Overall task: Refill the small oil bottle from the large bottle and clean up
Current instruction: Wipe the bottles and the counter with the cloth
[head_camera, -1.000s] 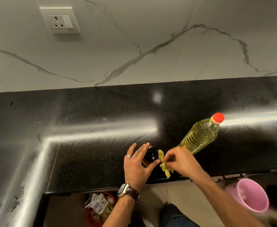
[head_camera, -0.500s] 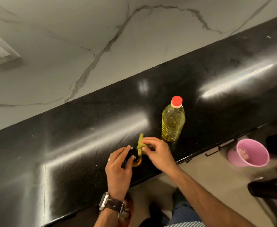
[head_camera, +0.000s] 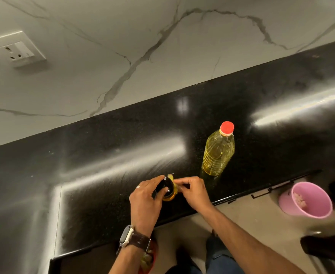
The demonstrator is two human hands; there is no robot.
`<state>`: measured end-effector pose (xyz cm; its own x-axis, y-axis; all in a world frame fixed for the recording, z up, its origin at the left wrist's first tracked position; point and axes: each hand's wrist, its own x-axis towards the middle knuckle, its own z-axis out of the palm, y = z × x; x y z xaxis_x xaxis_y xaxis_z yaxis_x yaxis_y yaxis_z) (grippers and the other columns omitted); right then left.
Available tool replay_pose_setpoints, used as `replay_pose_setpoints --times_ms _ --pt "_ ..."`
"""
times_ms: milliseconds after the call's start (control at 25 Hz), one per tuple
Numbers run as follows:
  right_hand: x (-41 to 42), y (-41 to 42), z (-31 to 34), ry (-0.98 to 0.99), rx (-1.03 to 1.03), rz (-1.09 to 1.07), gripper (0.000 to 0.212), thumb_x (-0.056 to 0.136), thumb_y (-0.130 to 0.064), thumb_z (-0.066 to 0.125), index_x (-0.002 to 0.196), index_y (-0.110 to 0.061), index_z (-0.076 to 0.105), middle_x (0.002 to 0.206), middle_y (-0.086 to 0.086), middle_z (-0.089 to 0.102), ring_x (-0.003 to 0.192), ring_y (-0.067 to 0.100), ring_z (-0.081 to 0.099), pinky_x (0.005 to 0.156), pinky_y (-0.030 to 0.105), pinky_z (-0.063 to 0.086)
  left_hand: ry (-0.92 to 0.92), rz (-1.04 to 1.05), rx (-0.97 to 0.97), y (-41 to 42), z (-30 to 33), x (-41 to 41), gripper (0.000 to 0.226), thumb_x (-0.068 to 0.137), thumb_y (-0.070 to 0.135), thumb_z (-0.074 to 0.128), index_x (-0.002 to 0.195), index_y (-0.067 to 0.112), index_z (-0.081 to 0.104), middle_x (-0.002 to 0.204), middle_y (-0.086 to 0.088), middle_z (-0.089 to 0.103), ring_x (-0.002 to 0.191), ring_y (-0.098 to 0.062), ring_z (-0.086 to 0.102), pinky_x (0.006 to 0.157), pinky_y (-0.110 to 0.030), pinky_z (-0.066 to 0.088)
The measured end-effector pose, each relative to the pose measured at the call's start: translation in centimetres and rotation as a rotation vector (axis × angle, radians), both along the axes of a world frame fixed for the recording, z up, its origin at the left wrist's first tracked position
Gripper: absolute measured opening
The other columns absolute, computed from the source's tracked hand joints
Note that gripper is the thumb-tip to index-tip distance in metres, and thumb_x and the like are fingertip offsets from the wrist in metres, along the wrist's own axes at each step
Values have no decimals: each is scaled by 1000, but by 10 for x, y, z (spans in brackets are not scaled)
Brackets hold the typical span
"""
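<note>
The small oil bottle [head_camera: 168, 191], with a black top and yellow oil showing at its base, stands near the front edge of the black counter [head_camera: 103, 165]. My left hand [head_camera: 146, 200] grips it from the left. My right hand [head_camera: 194, 191] pinches a small yellow-green cloth [head_camera: 172, 178] against the bottle's right side; most of the cloth is hidden by my fingers. The large oil bottle [head_camera: 219, 153], clear with yellow oil and a red cap, stands upright behind and to the right, apart from both hands.
A pink bucket [head_camera: 306, 198] sits on the floor to the right below the counter edge. A red bin [head_camera: 149, 258] is partly hidden under my left wrist. A wall socket [head_camera: 17, 49] is on the marble backsplash. A dark object lies at the right edge.
The view has tilted and shifted. My right hand has brought the cloth lower and tighter against the small bottle. My left hand keeps hold of the bottle. The large bottle has stayed put.
</note>
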<state>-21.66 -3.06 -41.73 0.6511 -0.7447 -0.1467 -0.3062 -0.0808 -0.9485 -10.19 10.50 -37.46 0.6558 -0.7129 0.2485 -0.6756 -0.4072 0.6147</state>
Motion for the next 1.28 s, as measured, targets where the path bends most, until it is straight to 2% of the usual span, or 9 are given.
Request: replay_pose_setpoints --times_ms 280,440,600,720,840,920,1040,1160,1280 --pt "-2 7 -7 56 118 -52 25 87 -4 79 101 -24 82 91 -6 80 90 12 76 81 31 64 -40 -14 14 -1 1 3 44 72 15 94 113 21 80 104 6 80 94 -10 74 86 -22 53" --pt "-1 8 -9 -4 160 -114 30 87 3 76 102 -23 82 97 -5 80 94 10 77 84 27 62 -52 -48 14 -3 2 5 45 72 15 95 113 22 80 105 7 80 95 -11 74 87 -21 52" --pt "0 15 -10 88 188 -142 24 86 -1 78 98 -21 81 94 -5 79 95 13 76 83 27 63 -30 -59 25 -1 3 6 45 74 16 94 116 21 79 109 5 80 99 -11 76 89 -24 57" --pt "-2 17 -7 -24 246 -176 27 87 5 75 98 -19 82 100 -4 80 97 9 75 86 27 62 2 -61 16 -2 3 7 45 76 18 93 118 23 79 112 7 79 101 -7 75 91 -23 59" --pt "-1 18 -14 3 298 -175 24 85 7 76 99 -11 82 115 0 75 99 14 75 87 32 63 13 -39 8 -2 3 6 44 76 17 93 118 23 79 111 8 79 100 -4 74 90 -18 56" --pt "-3 14 -13 30 323 -147 23 85 4 78 99 -14 82 107 1 79 100 17 75 90 35 62 23 -46 5 0 3 5 44 76 16 92 117 23 79 109 9 79 98 -3 74 87 -15 56" --pt "-3 2 -4 -37 253 -68 25 86 -3 80 102 -21 82 94 -4 81 96 12 76 90 32 61 32 -40 -3 -2 5 4 45 76 15 92 117 24 79 108 10 79 97 -1 73 87 -18 57" --pt "1 -9 0 24 214 -21 39 87 -2 78 119 -23 75 94 -6 81 96 1 74 94 25 59 36 -33 -6 -2 4 4 44 76 15 92 117 24 79 109 11 79 99 1 71 88 -23 60" --pt "8 -18 10 49 68 74 32 87 3 75 108 -20 82 101 -10 79 98 -2 72 94 23 58 58 -33 -15 0 4 5 42 78 15 91 117 24 79 111 12 78 101 1 72 90 -27 61"
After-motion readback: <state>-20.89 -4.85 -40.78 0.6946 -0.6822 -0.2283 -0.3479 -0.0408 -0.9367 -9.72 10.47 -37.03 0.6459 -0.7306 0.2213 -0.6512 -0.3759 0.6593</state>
